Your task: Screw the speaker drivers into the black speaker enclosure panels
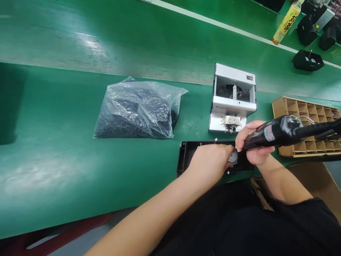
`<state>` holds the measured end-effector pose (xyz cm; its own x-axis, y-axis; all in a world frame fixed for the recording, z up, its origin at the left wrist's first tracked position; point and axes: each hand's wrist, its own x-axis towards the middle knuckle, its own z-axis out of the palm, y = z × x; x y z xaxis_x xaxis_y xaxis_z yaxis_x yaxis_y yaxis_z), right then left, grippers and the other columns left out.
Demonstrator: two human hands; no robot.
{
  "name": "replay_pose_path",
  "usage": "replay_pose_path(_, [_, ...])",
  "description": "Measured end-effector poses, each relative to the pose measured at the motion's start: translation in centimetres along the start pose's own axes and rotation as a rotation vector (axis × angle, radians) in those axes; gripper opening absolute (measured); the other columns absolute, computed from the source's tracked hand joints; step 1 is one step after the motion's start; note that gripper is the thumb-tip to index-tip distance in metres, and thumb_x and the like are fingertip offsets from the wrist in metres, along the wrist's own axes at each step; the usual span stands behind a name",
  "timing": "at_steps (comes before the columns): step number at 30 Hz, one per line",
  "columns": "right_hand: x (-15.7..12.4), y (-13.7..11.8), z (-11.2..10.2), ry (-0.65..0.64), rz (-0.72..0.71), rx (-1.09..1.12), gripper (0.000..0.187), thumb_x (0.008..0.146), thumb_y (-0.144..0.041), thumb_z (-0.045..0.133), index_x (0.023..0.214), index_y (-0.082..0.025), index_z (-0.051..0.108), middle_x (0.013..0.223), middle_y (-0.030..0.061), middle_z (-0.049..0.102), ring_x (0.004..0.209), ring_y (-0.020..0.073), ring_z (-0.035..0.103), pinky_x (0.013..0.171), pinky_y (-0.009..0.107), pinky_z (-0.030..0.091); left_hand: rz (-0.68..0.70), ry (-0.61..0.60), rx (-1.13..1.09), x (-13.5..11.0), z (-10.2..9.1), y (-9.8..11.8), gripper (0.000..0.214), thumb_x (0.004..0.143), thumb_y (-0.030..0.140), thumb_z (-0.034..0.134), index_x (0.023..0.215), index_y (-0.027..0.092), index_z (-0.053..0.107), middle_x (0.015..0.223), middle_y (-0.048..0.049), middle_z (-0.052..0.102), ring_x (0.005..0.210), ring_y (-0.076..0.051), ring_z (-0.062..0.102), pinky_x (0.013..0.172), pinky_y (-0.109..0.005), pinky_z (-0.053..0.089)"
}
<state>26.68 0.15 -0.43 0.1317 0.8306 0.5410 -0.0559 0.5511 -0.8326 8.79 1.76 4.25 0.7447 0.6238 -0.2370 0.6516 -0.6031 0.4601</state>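
Note:
A black plastic panel lies at the near edge of the green bench, with a red wire end sticking up from it. My left hand rests on the panel, its fingers curled down onto a small round grey part. My right hand is wrapped around a black electric screwdriver, whose body points right and whose tip end is hidden behind my fingers near the grey part.
A white screw feeder machine stands just behind the panel. A clear bag of black parts lies to the left. A cardboard divider tray sits at the right. A yellow bottle and black housings are at the far right.

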Motion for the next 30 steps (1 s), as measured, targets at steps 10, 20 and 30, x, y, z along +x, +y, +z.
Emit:
replay_pose_path(10, [3.1, -5.0, 1.3, 0.16, -0.002, -0.047, 0.061, 0.103, -0.082, 0.055, 0.141, -0.035, 0.063, 0.067, -0.0062, 0.067, 0.038, 0.0166, 0.053, 0.037, 0.029, 0.049, 0.042, 0.022, -0.026, -0.8, 1.0, 0.0, 0.03, 0.095, 0.025, 0.09, 0.123, 0.024, 0.081, 0.118, -0.0045, 0.087, 0.102, -0.026, 0.085, 0.077, -0.032, 0.058])
replay_pose_path(20, [10.4, -5.1, 4.1, 0.113, -0.018, 0.022, 0.052, 0.093, -0.08, 0.075, 0.12, -0.035, 0.075, 0.066, -0.0056, 0.067, 0.044, 0.0159, 0.055, 0.038, 0.03, 0.047, 0.061, -0.025, -0.062, -0.8, 0.8, -0.2, 0.036, 0.097, 0.028, 0.09, 0.132, 0.022, 0.08, 0.123, -0.0051, 0.086, 0.105, -0.028, 0.085, 0.086, -0.036, 0.064])
replay_pose_path(30, [10.0, -3.6, 2.8, -0.03, -0.089, 0.002, 0.065, 0.092, -0.084, 0.072, 0.135, -0.035, 0.075, 0.067, -0.0041, 0.069, 0.039, 0.0169, 0.056, 0.034, 0.032, 0.05, 0.078, -0.06, -0.052, -0.8, 0.9, -0.2, 0.04, 0.102, 0.031, 0.085, 0.139, 0.02, 0.076, 0.125, -0.0058, 0.085, 0.108, -0.03, 0.085, 0.089, -0.041, 0.067])
